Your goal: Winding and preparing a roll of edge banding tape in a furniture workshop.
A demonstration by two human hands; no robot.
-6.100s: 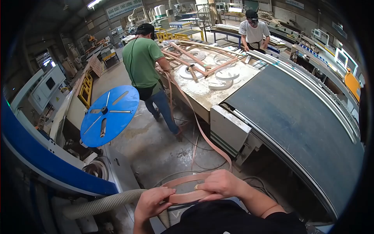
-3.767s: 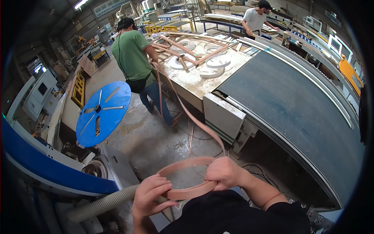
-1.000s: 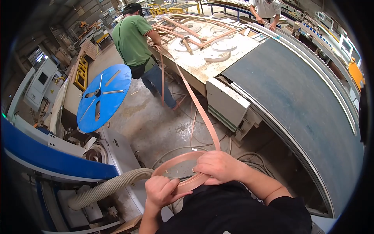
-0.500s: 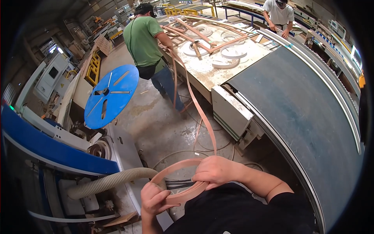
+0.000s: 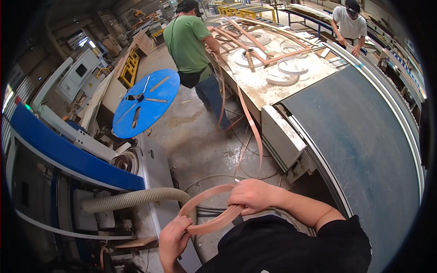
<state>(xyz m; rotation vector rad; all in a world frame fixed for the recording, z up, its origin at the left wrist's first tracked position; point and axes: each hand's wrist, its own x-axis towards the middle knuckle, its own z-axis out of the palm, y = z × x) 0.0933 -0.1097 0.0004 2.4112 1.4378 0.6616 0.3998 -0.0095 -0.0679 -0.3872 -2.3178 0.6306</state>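
**Both hands on a coil of edge strip**

Down at the bottom of the view, the left hand (image 5: pixel 172 242) is closed around the lower left of a thin, flexible, salmon-brown band wound into a loop (image 5: pixel 210 214), fingers wrapped on it. The right hand (image 5: pixel 253 195) grips the same loop at its upper right, fingers curled over the band. The loop hangs in front of the person's dark shirt, above the concrete floor (image 5: pixel 191 136).

From the right hand, the free length of the strip (image 5: pixel 255 132) climbs away across the floor toward a dusty pale worktable (image 5: pixel 268 86), where a person in a green shirt (image 5: pixel 189 43) stands just beside the table's edge with the strip running near their hands. White ring-shaped pieces (image 5: pixel 291 68) and long wooden slats lie on that table. A second person in a white shirt (image 5: pixel 349 27) leans at its far side.

To the left, a round blue disc (image 5: pixel 145 102) sits on a machine with a long blue cover (image 5: pixel 68 152), and a ribbed grey hose (image 5: pixel 136 199) bends just beside the left hand. To the right, a broad dark grey panel (image 5: pixel 359 150) sweeps past.
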